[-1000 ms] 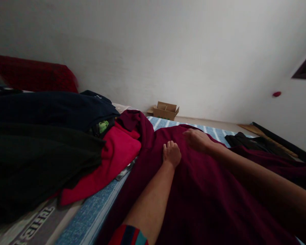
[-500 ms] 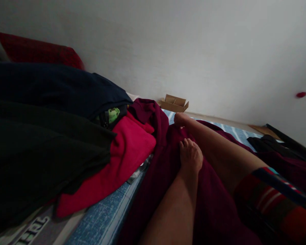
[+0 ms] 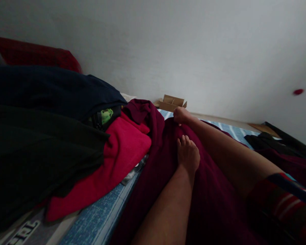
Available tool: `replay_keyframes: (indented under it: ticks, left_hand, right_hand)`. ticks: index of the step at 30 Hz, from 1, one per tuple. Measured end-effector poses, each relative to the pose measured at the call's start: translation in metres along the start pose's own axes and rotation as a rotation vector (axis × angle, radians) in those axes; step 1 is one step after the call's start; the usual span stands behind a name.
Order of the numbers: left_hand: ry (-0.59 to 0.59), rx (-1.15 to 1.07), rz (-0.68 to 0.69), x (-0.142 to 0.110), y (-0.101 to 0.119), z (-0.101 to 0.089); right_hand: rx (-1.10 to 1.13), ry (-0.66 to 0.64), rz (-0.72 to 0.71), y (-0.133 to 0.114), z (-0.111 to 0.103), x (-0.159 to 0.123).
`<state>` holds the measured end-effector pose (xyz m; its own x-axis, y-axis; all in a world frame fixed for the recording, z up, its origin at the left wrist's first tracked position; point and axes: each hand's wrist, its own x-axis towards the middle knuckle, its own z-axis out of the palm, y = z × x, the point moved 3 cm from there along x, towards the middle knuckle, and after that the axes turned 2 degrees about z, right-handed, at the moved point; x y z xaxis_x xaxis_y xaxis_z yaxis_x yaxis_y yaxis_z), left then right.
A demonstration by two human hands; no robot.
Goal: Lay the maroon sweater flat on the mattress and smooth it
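Note:
A dark maroon garment [image 3: 209,204] lies spread over the bed in front of me. My left hand [image 3: 188,154] rests on it with the fingers curled down into the cloth. My right hand [image 3: 181,115] reaches further out and its fingers are closed on the far edge of the same maroon garment, next to a bunched maroon fold [image 3: 145,114]. Both forearms lie across the cloth.
A heap of clothes fills the left: a bright red piece [image 3: 117,160], a black one [image 3: 40,149], a navy one [image 3: 53,92]. The blue patterned bedsheet [image 3: 97,221] shows beneath. A dark garment [image 3: 262,141] lies far right, a small cardboard box [image 3: 171,103] by the white wall.
My right hand has stretched from the middle of the maroon garment out to its far edge and closed on it. My left hand stays in about the same spot on the cloth.

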<state>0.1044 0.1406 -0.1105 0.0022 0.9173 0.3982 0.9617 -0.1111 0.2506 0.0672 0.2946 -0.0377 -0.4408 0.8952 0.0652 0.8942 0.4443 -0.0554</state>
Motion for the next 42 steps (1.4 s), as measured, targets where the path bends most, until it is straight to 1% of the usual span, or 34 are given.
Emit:
replay_keyframes:
  ticks: [2, 4, 9, 12, 15, 19, 22, 25, 28, 30, 32, 34, 36, 39, 41, 42]
  left_hand:
    - [-0.018, -0.01, 0.025, 0.002, 0.001, 0.002]
    - [-0.065, -0.017, 0.012, 0.003, 0.0, 0.005]
    - [-0.163, -0.005, -0.061, 0.006, -0.006, 0.01]
    - [-0.202, 0.025, -0.157, 0.008, -0.01, 0.01]
    - [-0.229, 0.054, -0.249, 0.009, -0.014, 0.007]
    - [-0.268, 0.077, -0.247, 0.01, -0.017, 0.003]
    - [-0.281, 0.083, -0.263, 0.012, -0.019, 0.0]
    - [-0.304, 0.125, -0.303, 0.014, -0.022, -0.001]
    - [-0.286, 0.152, -0.306, 0.016, -0.023, -0.002]
    - [-0.263, 0.166, -0.296, 0.017, -0.023, -0.002]
    - [-0.251, 0.188, -0.286, 0.019, -0.024, -0.003]
    - [-0.253, 0.201, -0.279, 0.02, -0.025, -0.003]
    - [-0.263, 0.215, -0.27, 0.02, -0.025, -0.005]
    - [-0.277, 0.254, -0.253, 0.022, -0.024, -0.008]
    - [-0.287, 0.283, -0.253, 0.025, -0.023, -0.011]
    - [-0.297, 0.295, -0.258, 0.027, -0.021, -0.013]
  right_hand:
    - [-0.016, 0.059, -0.008, 0.001, -0.004, -0.006]
    - [-0.02, 0.103, -0.019, 0.001, -0.005, -0.011]
    - [0.002, 0.149, -0.015, 0.003, 0.005, -0.015]
    - [0.041, 0.144, -0.035, 0.005, 0.012, -0.015]
    - [0.09, 0.125, -0.083, 0.005, 0.021, -0.019]
    - [0.124, 0.134, -0.11, 0.003, 0.032, -0.034]
    - [0.126, 0.156, -0.056, 0.009, 0.038, -0.048]
    - [0.131, 0.112, -0.028, 0.019, 0.041, -0.058]
    - [0.151, 0.054, -0.059, 0.027, 0.037, -0.065]
    - [0.154, 0.055, -0.06, 0.036, 0.03, -0.072]
    - [0.138, 0.063, -0.017, 0.054, 0.022, -0.082]
    - [0.105, 0.055, 0.074, 0.083, 0.016, -0.095]
    - [0.068, 0.034, 0.204, 0.124, 0.012, -0.111]
    - [0.018, 0.006, 0.414, 0.193, 0.006, -0.137]
    - [-0.001, -0.014, 0.511, 0.234, 0.002, -0.152]
    - [-0.005, -0.028, 0.543, 0.25, 0.001, -0.158]
